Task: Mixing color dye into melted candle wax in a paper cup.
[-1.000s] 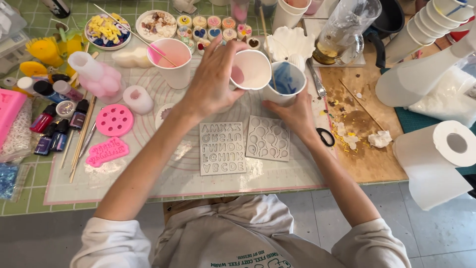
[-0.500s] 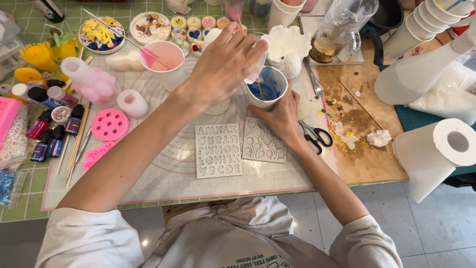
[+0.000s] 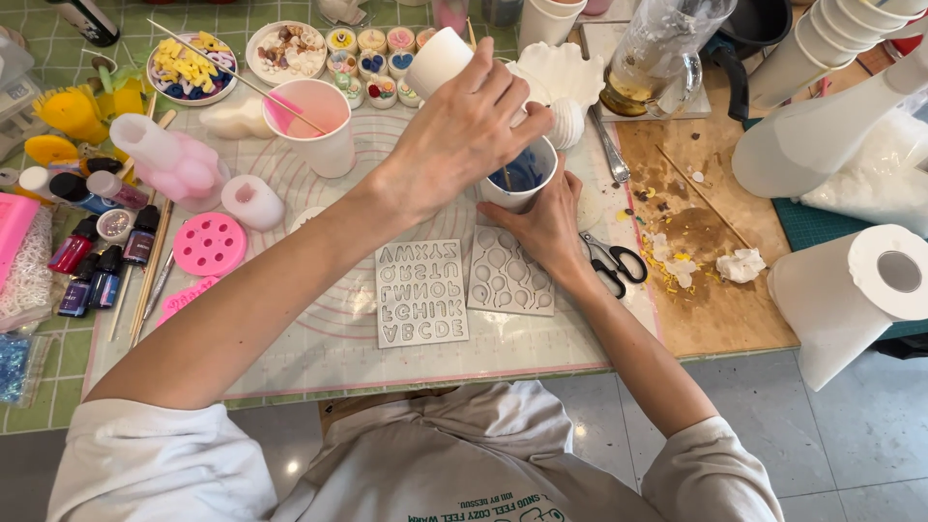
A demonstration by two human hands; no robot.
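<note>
My left hand (image 3: 464,130) grips a white paper cup (image 3: 437,60), tilted over on its side above a second white cup (image 3: 522,174) that holds blue liquid. My right hand (image 3: 546,224) steadies that blue cup from the near side on the clear silicone mat (image 3: 329,338). Just in front lie two flat grey moulds: a letter mould (image 3: 420,293) and a mould of round shapes (image 3: 509,274). What the tilted cup contains is hidden by my fingers.
A pink-filled cup with a stick (image 3: 314,121) stands to the left, near pink moulds (image 3: 209,244) and small dye bottles (image 3: 101,261). Scissors (image 3: 612,261) lie by my right wrist. A wooden board (image 3: 706,242), a glass jug (image 3: 657,58), stacked cups and paper rolls (image 3: 851,290) fill the right.
My left hand lifted the white cup from beside the blue cup, moved it back and up, and tipped it over the blue cup. My right hand shifted from the mould to the blue cup.
</note>
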